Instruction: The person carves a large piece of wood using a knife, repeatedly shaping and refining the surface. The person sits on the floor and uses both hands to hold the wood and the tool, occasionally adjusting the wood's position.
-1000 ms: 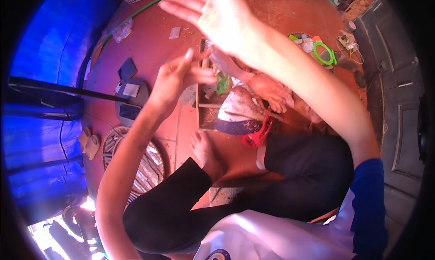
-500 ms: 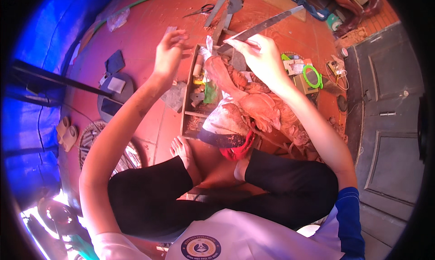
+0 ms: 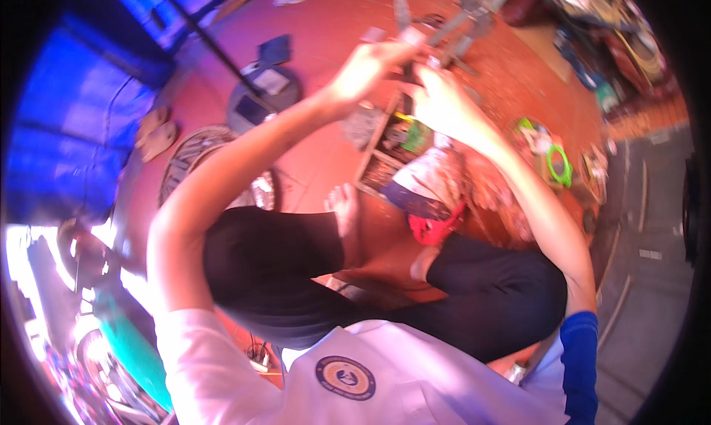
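Observation:
Both my hands are raised close together above a wooden tray, blurred by motion. My right hand (image 3: 452, 106) is closed around the lower end of a long, flat metal blade (image 3: 401, 6), which points up and away from me. My left hand (image 3: 366, 69) reaches across so that its fingertips come to the blade just above my right hand; their grip is smeared. Below lies a reddish carved wooden piece (image 3: 500, 203), partly behind my right forearm. Against it rests a white and dark cloth (image 3: 428, 179) with a red part (image 3: 433, 228).
The wooden tray (image 3: 361, 179) has compartments with small items and shavings. A round stool (image 3: 241, 117) bears a phone and papers at left, near a round woven basket (image 3: 178, 158). Grey metal bars (image 3: 466, 25) lie ahead. A green ring (image 3: 559, 165) and a grey door (image 3: 652, 232) are at right.
My left hand has moved right to the blade, beside my right hand. The blade has swung from slanting right to nearly straight away from me. The view has shifted left.

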A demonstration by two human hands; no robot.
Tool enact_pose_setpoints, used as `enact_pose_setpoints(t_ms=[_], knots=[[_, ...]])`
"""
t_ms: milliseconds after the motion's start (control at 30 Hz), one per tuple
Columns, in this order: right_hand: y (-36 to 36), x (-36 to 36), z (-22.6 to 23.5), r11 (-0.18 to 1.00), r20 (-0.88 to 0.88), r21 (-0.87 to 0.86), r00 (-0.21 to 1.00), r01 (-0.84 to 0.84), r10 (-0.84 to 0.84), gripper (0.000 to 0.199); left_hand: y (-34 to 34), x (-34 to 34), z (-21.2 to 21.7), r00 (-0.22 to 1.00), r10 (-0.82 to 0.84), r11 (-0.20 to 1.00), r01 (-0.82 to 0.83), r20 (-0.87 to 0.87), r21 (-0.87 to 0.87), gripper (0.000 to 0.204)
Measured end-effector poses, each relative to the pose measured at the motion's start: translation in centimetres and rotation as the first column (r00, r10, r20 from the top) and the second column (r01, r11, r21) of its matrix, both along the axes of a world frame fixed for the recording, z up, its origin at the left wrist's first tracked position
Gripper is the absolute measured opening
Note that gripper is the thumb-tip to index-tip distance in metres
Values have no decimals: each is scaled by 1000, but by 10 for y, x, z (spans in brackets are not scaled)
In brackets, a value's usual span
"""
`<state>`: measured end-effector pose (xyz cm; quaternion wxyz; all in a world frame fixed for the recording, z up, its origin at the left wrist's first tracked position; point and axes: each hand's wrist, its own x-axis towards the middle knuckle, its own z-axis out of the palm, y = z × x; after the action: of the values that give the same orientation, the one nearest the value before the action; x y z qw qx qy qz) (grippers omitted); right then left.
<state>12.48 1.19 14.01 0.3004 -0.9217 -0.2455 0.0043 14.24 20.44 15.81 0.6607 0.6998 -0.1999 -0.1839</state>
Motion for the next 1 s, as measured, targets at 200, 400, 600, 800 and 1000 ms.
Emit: enact_pose_setpoints(t_ms=[200, 400, 600, 800, 1000], knots=[[63, -35, 19, 949, -153, 293, 974, -115, 166, 29, 68, -47, 11, 965, 224, 963, -241, -139, -119, 44], [61, -39, -13, 894, -383, 436, 879, -97, 282, 29, 234, -123, -10, 777, 591, 798, -602, -216, 21, 47], [28, -21, -41, 906, -574, 394, 812, 158, 108, 35, 369, -216, -184, 418, 828, 544, -763, -374, 350, 26], [30, -12, -50, 926, -616, 328, 786, 188, 59, 34, 363, -260, -257, 479, 877, 324, -646, 36, 691, 32], [30, -10, -67, 946, -492, 318, 864, 61, 110, 35, 353, -256, -274, 560, 766, 280, -733, 315, 620, 34]])
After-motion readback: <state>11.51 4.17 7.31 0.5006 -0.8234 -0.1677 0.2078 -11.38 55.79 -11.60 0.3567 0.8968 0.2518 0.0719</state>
